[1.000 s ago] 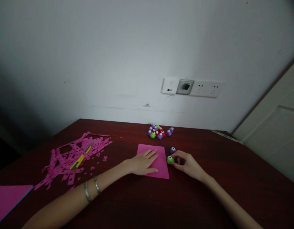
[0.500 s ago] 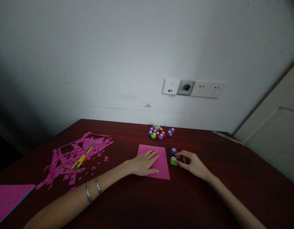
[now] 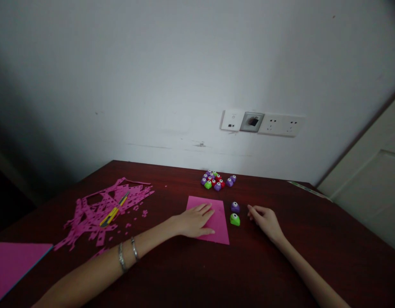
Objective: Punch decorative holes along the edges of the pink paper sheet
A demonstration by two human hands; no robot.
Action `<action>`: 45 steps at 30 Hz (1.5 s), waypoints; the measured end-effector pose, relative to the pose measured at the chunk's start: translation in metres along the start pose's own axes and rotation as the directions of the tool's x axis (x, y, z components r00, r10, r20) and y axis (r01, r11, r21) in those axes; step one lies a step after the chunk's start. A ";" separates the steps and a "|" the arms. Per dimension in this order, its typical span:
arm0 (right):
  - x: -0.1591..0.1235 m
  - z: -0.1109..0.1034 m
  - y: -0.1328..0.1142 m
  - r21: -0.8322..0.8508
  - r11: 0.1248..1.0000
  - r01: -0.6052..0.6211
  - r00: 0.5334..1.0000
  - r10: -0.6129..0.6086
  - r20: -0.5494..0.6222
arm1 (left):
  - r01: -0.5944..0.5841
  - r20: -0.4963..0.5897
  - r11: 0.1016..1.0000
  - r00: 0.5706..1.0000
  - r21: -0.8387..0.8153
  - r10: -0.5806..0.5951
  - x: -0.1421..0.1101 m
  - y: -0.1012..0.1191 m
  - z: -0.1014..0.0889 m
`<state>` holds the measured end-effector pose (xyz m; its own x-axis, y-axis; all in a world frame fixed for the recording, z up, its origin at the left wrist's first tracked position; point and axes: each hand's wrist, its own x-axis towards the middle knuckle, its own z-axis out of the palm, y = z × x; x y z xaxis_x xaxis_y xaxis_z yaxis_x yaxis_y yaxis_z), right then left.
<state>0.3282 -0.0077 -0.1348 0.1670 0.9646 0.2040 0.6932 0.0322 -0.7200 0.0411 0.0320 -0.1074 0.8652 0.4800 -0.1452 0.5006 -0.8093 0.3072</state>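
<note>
My left hand (image 3: 196, 221) lies flat on a pink sheet of paper (image 3: 219, 222), fingers spread, covering part of it. My right hand (image 3: 265, 222) rests just to the right of two craft punches, its fingers curled together and no object visible in them. The purple craft punch (image 3: 235, 207) sits behind the green craft punch (image 3: 235, 220), both right of the sheet and apart from my right hand. Each has a round white top with a dark centre.
Several purple, green and red punches (image 3: 213, 181) cluster near the wall. On the left lie pink paper scraps (image 3: 88, 218) with a yellow utility knife (image 3: 114, 211) on top. A pink pad (image 3: 18, 265) is at the lower left; a long thin strip (image 3: 308, 190) lies back right.
My right hand has drawn back to the right from the green and purple punches, its fingers closing. My left hand stays on the sheet. The view has shifted slightly.
</note>
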 end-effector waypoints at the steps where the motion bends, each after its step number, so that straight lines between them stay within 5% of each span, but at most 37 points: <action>1: 0.000 0.000 0.000 -0.016 1.000 -0.001 1.000 0.001 -0.007 | 0.005 -0.009 1.000 1.000 0.000 -0.005 0.000 0.001 0.000; 4: -0.001 0.000 -0.001 -0.060 0.998 0.001 1.000 -0.003 -0.023 | 0.026 -0.064 1.000 0.998 -0.009 -0.027 0.000 0.003 -0.003; 8: -0.001 0.000 -0.001 -0.084 0.996 -0.019 0.999 0.017 -0.030 | 0.091 -0.279 0.995 0.955 -0.036 -0.098 0.007 -0.006 -0.012; 12: -0.001 0.001 0.001 -0.105 0.994 -0.006 1.000 0.005 -0.008 | 0.179 -0.497 0.962 0.828 -0.204 -0.259 0.025 -0.038 -0.025; 16: -0.001 0.001 0.001 -0.099 0.995 0.015 1.000 -0.017 -0.021 | 0.253 -0.576 0.902 0.701 -0.350 -0.420 0.051 -0.073 -0.033; 28: -0.002 0.000 0.001 -0.088 0.996 0.010 1.000 -0.011 -0.007 | 0.292 -0.604 0.928 0.705 -0.231 -0.372 0.088 -0.099 -0.019; 45: -0.003 0.001 0.006 -0.121 0.992 0.047 0.999 -0.046 0.011 | 0.256 -0.698 0.931 0.616 -0.261 -0.365 0.098 -0.111 -0.004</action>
<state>0.3311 -0.0101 -0.1402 0.1271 0.9651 0.2290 0.7801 0.0453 -0.6240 0.0699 0.1701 -0.1518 0.3291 0.8273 0.4553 0.6798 -0.5422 0.4938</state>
